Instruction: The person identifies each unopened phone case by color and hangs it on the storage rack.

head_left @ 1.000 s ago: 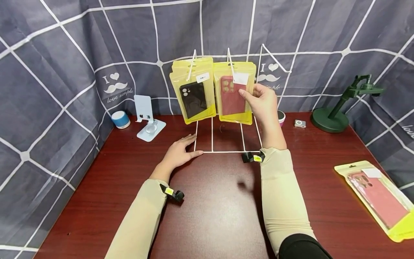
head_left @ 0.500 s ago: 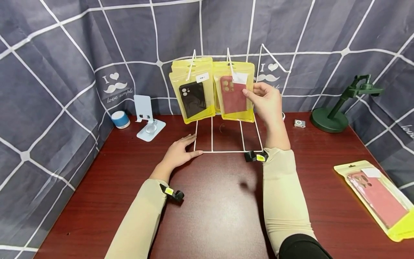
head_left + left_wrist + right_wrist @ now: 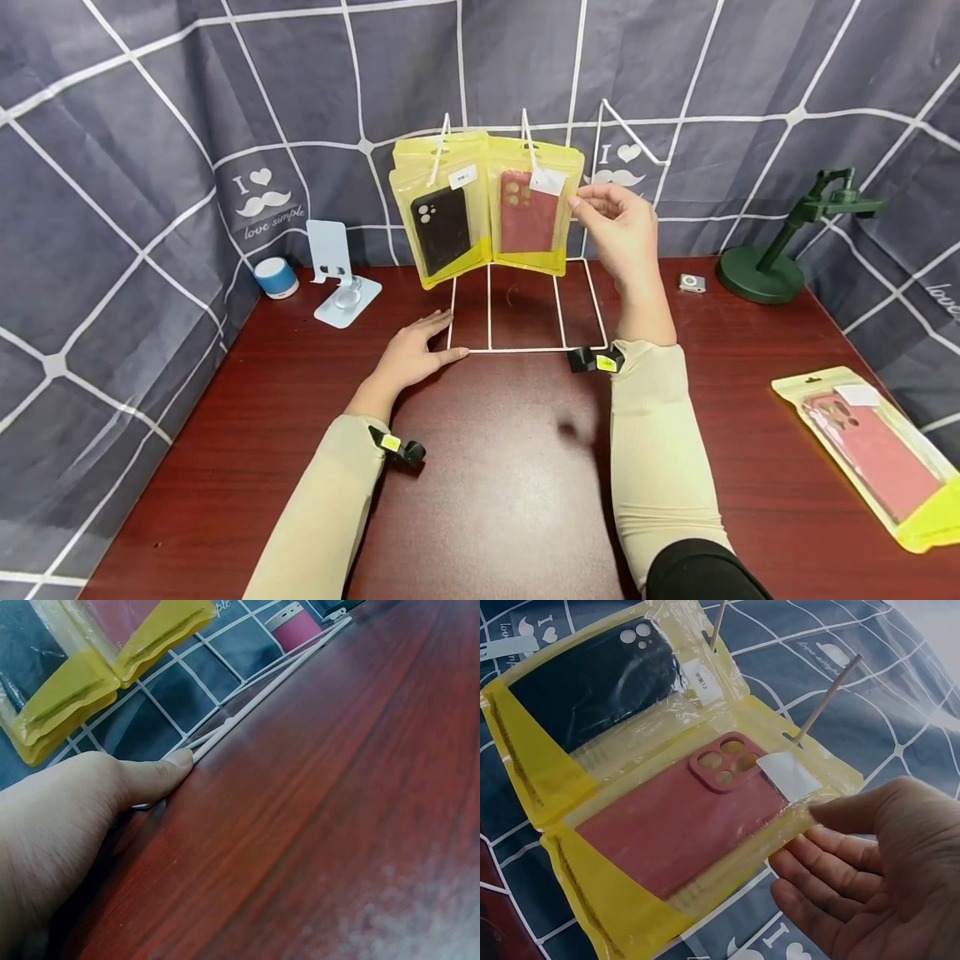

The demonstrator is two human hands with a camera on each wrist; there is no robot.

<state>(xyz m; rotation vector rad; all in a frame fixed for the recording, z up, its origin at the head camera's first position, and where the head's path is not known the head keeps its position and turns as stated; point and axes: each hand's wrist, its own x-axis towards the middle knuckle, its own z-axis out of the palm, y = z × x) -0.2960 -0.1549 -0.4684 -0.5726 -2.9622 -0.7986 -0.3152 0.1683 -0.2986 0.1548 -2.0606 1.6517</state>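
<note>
A white wire rack [image 3: 525,350] stands on the table, and two of its hooks carry yellow bags with phone cases. From the left hook hangs a bag with a black phone case [image 3: 442,229], more bags behind it. A bagged red phone case [image 3: 528,212] hangs from the middle hook. My right hand [image 3: 621,237] pinches this bag's right edge, thumb in front and fingers behind, as the right wrist view [image 3: 855,862] shows. My left hand [image 3: 411,354] lies at the rack's front left corner, fingers extended, its thumb [image 3: 169,772] on the base wire.
Another bagged red case [image 3: 873,450] lies on the table at the right. A blue speaker [image 3: 276,277] and a phone stand [image 3: 345,287] are at the back left. A green stand [image 3: 761,271] and a small silver player [image 3: 692,283] are at the back right.
The red case's bag has swung leftward and turned toward the black one. My right hand has shifted slightly right, its thumb now at the bag's edge. The left hand stays put.
</note>
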